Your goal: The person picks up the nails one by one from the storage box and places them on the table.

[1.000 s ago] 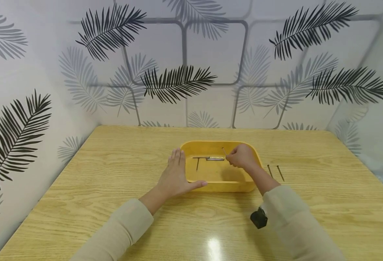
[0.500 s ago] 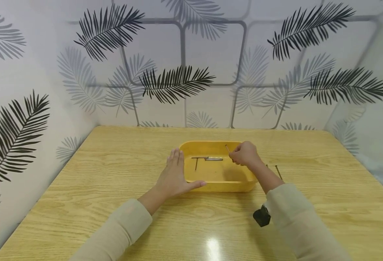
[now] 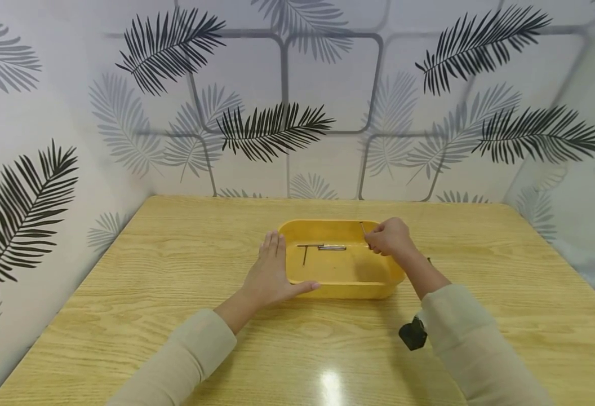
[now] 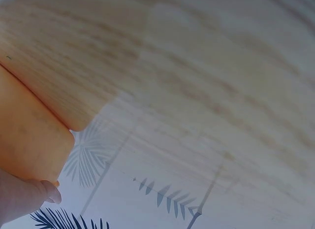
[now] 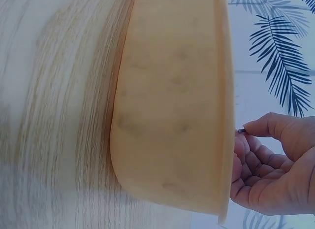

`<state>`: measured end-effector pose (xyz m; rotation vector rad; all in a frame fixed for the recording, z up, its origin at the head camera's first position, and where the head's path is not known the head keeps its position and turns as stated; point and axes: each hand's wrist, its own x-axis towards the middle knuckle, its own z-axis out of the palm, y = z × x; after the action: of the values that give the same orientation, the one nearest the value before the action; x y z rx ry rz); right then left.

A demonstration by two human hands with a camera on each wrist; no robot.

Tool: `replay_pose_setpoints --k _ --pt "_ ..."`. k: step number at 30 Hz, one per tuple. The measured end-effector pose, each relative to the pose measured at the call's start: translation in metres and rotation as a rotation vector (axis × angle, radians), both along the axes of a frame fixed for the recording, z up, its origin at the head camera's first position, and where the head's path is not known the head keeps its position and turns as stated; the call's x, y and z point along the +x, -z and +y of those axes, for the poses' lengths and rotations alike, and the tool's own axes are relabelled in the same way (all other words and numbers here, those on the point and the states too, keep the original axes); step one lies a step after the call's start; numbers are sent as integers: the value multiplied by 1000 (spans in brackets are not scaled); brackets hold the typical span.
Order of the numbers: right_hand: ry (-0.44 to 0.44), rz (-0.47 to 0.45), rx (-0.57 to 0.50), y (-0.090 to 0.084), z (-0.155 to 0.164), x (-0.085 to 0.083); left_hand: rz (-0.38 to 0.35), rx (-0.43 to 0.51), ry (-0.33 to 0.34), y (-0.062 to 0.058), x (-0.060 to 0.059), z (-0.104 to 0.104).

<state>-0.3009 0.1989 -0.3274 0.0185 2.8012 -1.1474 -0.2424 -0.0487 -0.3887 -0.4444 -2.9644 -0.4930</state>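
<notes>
A yellow plastic tub (image 3: 338,290) stands on the wooden table. My left hand (image 3: 271,276) rests against its left end, fingers straight, thumb along the front rim; the left wrist view catches the thumb (image 4: 24,195) by the tub's wall. Over the tub's right end, my right hand (image 3: 390,237) pinches a thin nail (image 3: 362,228) between thumb and fingers, tilted, with its upper end sticking out. The right wrist view shows only a dark tip of that nail (image 5: 241,131). Several more nails (image 3: 332,248) lie on the tub's floor, left of centre.
The wooden table (image 3: 176,237) reaches back to a wall with leaf patterns (image 3: 328,79). Right of the tub, a nail's end (image 3: 429,260) peeks out past my right forearm. A black device (image 3: 413,334) sits at my right wrist.
My right hand has moved to the right and slightly away with the pinched nail. My forearm now covers most of the loose nails right of the tub. My left hand has stayed put.
</notes>
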Motion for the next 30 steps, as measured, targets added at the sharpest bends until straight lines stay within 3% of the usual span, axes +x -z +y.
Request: replay_pose_setpoints --k 30 --pt "50 -4 -48 -7 31 2 -10 4 3 1 0 1"
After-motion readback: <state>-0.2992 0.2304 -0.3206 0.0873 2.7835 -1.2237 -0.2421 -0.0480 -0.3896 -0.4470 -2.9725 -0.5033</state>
